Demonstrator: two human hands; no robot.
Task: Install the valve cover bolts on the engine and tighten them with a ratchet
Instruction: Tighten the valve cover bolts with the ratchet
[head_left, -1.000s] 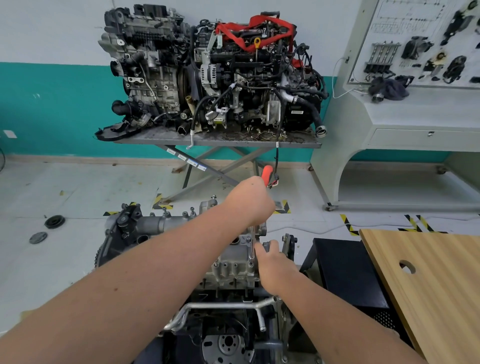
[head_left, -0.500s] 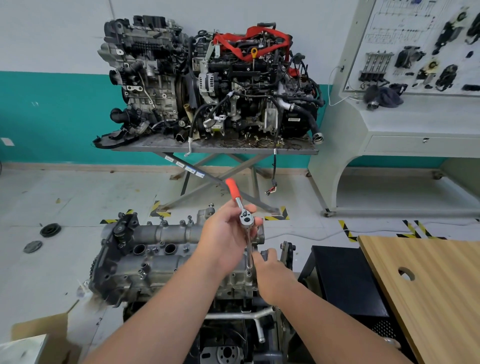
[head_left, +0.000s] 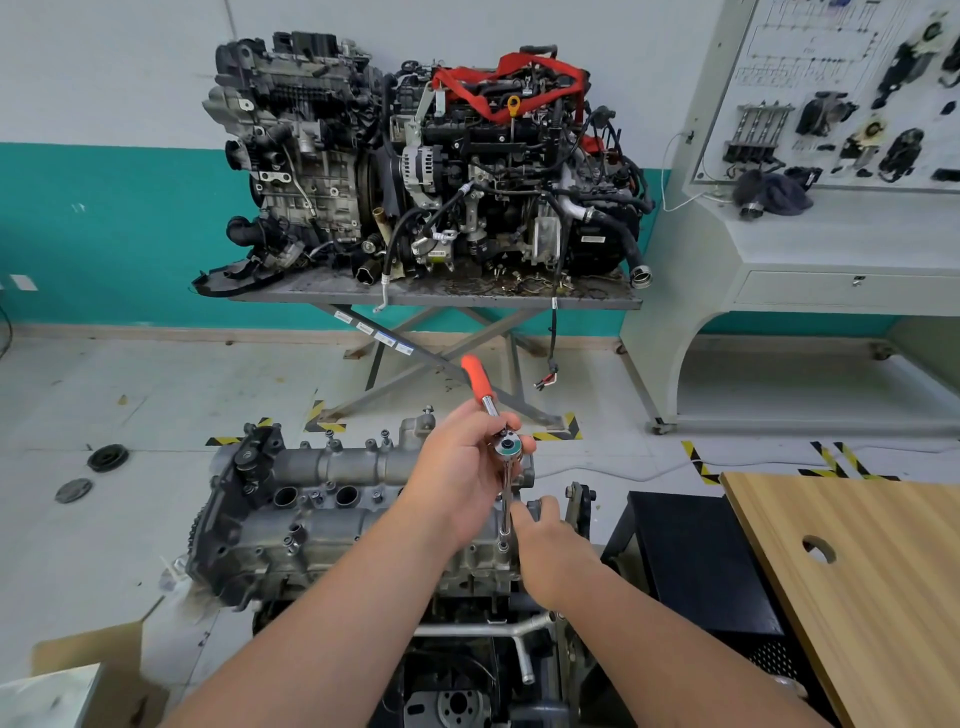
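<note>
Orange-handled ratchet, one, gripped by left hand; right hand pinches its extension.

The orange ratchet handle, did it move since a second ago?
Yes. The ratchet handle swung left. Earlier it poked out right of the left hand, over the engine's right end; now it points up and left from the ratchet head.

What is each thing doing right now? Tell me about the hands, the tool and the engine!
Left hand: grips the ratchet's head.
Right hand: fingers steady the extension bar low down.
Ratchet: head up, orange handle pointing away, extension running down to the engine.
Engine: on its stand, two round holes in the cover open.
Drawer of the grey bench: closed.
</note>
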